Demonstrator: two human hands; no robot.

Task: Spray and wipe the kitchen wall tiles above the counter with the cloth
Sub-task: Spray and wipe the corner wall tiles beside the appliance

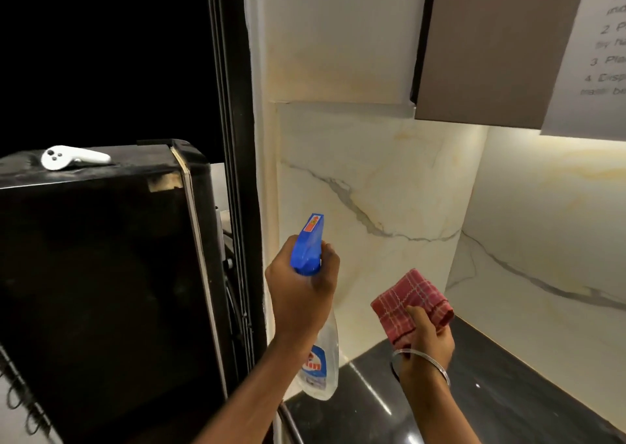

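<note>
I have both forearms angled up from the lower edge. My left hand (pixel 301 294) stands upright, back toward me, fingers curled round the neck of the spray bottle (pixel 310 243). My right hand (pixel 428 338), lower and near it, grips the cloth (pixel 410 294), thumb laid on top.

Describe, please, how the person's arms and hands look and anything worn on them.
The left forearm and right forearm are bare, with no sleeves in view. The left hand and right hand wear no gloves, and no rings show. A thin, silver-coloured bangle circles the right wrist.
</note>
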